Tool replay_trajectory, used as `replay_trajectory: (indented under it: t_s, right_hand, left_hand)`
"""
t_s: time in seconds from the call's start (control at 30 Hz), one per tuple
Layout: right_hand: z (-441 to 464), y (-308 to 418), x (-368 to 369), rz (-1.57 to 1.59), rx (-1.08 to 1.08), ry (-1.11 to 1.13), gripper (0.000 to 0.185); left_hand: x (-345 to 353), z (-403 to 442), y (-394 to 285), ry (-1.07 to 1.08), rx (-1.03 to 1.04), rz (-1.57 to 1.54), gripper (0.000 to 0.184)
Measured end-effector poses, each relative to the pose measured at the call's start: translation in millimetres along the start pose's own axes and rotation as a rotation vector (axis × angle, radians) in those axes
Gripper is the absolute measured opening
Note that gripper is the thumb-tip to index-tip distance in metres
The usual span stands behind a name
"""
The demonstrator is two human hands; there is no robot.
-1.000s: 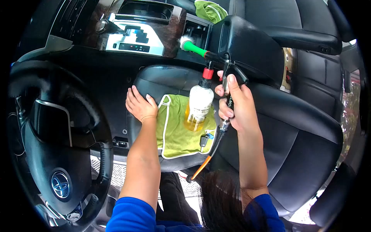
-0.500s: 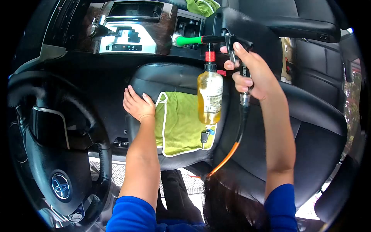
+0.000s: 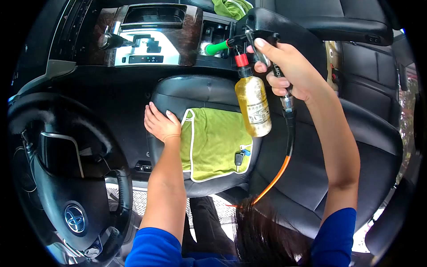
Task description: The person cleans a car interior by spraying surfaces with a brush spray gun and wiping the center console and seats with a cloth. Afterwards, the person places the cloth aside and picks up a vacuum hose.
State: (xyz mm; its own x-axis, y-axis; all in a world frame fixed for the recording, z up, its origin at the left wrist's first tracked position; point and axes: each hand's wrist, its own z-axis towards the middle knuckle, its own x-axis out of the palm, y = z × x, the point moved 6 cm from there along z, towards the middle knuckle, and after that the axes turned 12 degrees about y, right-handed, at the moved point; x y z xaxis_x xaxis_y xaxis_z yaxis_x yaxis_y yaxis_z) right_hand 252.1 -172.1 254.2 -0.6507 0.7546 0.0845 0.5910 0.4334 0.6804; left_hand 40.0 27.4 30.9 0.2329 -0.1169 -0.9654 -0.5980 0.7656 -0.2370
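Observation:
My right hand (image 3: pixel 284 71) grips an air-powered cleaning gun (image 3: pixel 276 71) by its handle, fingers at its metal trigger lever. Below the gun hangs a bottle of yellow liquid (image 3: pixel 254 104) with a red collar, tilted. The green nozzle (image 3: pixel 216 47) ends in a pale brush at the cup holder (image 3: pixel 217 32) in the centre console. An orange and black air hose (image 3: pixel 278 173) runs down from the handle. My left hand (image 3: pixel 163 123) lies flat on the black driver's seat (image 3: pixel 195 86), fingers stretched out, beside a green cloth (image 3: pixel 213 142) with white edging.
A car key (image 3: pixel 239 159) rests on the cloth. To the left are the steering wheel (image 3: pixel 73 178) and, above, the gear lever (image 3: pixel 111 41). Another green cloth (image 3: pixel 231 8) lies at the top. The seat backrest (image 3: pixel 329 147) is on the right.
The nozzle tip has shifted slightly right and the gun has tilted, so the bottle swings toward the lower right. My right forearm has moved right; my left hand stays on the seat.

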Motion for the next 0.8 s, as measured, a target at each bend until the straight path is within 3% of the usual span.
replay_trajectory:
  t_s: [0.27,0.57,0.8]
  right_hand:
    - [-2,-80,-15,0.769,-0.162,0.132,0.037]
    - [-31,-106,49,0.78,-0.246,0.097,0.05]
    - [-33,-104,66,0.824,-0.316,0.022,0.049]
  left_hand:
    - [2,0,-1,0.006,0.001,0.017,0.057]
    - [1,-1,-3,0.016,0.007,0.029,0.057]
    - [5,-3,-3,0.0,0.007,0.056,0.056]
